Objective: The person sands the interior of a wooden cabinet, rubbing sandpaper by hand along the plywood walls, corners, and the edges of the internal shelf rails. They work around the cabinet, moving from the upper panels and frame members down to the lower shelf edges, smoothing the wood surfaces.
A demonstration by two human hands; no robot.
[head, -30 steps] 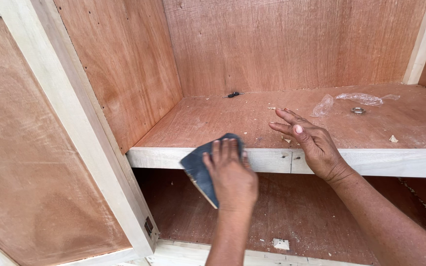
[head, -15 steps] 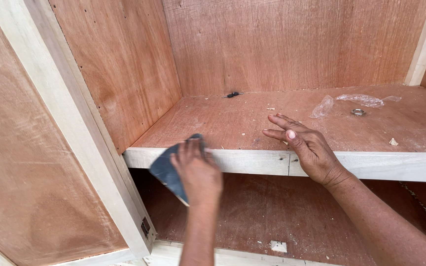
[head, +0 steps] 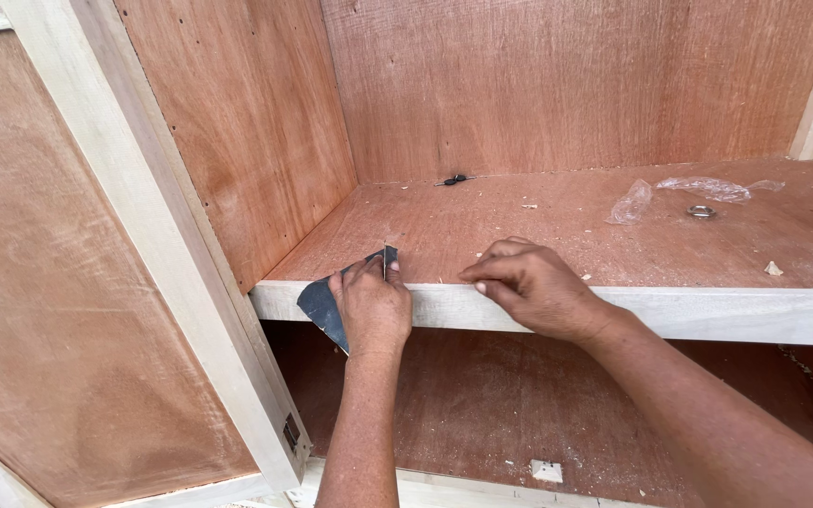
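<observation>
I look into a plywood cabinet with a pale wooden shelf edge [head: 708, 312] running across the middle. My left hand [head: 372, 306] presses a dark grey sheet of sandpaper [head: 322, 306] against the front edge of the shelf, near its left end. My right hand [head: 529, 287] rests on the shelf's front edge just to the right, fingers curled and pointing left, holding nothing. The two hands are a short gap apart.
A crumpled clear plastic bag [head: 670, 193] and a small metal ring [head: 701, 212] lie on the shelf at the back right. A small dark object [head: 454, 179] sits by the back wall. A pale cabinet frame post [head: 157, 254] stands at the left. Wood chips dot the lower board [head: 519, 414].
My left hand with the sandpaper has slid left and then up along the shelf edge. My right hand has curled its fingers and moved onto the front edge.
</observation>
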